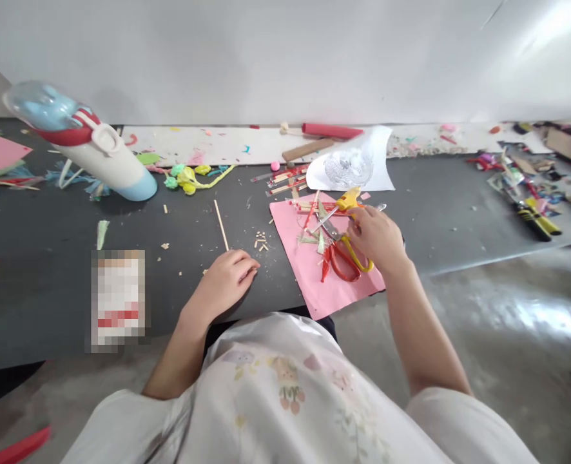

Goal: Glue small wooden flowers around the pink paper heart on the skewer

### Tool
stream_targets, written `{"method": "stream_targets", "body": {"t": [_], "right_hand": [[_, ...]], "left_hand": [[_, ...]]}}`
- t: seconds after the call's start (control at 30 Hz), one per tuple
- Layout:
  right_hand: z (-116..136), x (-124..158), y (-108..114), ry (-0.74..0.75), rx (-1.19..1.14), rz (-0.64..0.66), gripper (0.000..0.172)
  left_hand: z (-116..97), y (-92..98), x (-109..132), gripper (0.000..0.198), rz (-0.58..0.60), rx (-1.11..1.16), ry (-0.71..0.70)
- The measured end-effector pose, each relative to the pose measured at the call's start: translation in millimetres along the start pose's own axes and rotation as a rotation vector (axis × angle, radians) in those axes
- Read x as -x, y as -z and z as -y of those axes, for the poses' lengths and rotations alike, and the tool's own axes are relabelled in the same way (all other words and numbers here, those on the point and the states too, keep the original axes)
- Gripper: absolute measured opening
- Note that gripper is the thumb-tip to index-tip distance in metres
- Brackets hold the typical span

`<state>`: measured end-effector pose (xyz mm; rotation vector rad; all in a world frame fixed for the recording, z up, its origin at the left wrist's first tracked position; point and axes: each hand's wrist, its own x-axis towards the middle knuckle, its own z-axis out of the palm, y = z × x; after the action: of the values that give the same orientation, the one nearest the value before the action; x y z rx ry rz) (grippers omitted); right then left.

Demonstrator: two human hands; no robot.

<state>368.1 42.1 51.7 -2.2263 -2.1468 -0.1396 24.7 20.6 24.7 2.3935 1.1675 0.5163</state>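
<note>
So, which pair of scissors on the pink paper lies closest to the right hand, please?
The yellow-handled pair: its loop runs against the right hand, while the red-handled pair lies just beyond it.

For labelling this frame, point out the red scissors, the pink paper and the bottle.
red scissors (334, 265), head view, handle loop.
pink paper (324, 293), head view, bare near part.
bottle (109, 164), head view, white body.

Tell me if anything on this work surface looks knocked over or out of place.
The white and blue bottle at the far left lies tipped on its side. The pink paper under the scissors hangs over the dark mat's near edge, askew. Paper scraps are strewn along the back.
</note>
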Motion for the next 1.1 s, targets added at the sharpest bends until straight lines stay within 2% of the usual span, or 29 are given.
{"method": "stream_targets", "body": {"t": [0.13,0.23,0.37,0.5,0.6,0.7,0.8,0.9,0.97,1.1], "right_hand": [[-26.9,-36.4,-2.9,0.011,0.077,0.061,0.045],[-38.8,-58.8,-12.4,0.092,0.066,0.137,0.048],[-36.7,-83.8,-26.3,0.152,0.055,0.161,0.048],[-24.5,-105.6,-28.9,0.178,0.037,0.181,0.043],[-23.1,-119.1,-22.3,0.147,0.007,0.205,0.036],[-31.3,-129.2,-14.0,0.053,-0.037,0.205,0.032],[-44.8,-135.6,-10.8,-0.019,-0.097,0.242,0.036],[-58.9,-139.6,-13.2,-0.070,-0.159,0.299,0.037],[-67.4,-142.2,-14.9,-0.099,-0.192,0.320,0.039],[-82.3,-149.3,-14.6,-0.130,-0.235,0.292,0.051]], "left_hand": [[-0.2,2.5,-0.5,0.019,-0.016,0.012,-0.004],[0.3,4.3,-0.5,0.020,-0.023,0.036,0.002],[0.4,6.6,1.8,0.020,-0.017,0.065,0.026],[0.4,7.2,6.5,0.019,-0.022,0.073,0.031],[1.2,7.1,10.1,0.019,-0.029,0.077,0.038],[1.7,7.9,13.3,0.019,-0.037,0.079,0.038],[-1.9,11.5,13.0,0.021,-0.037,0.064,0.042],[-12.5,18.5,2.9,0.026,-0.023,-0.002,-0.008],[-22.6,23.9,-12.1,0.027,0.033,-0.042,-0.114],[-44.4,30.0,-63.1,0.033,0.107,-0.176,-0.235]]}}
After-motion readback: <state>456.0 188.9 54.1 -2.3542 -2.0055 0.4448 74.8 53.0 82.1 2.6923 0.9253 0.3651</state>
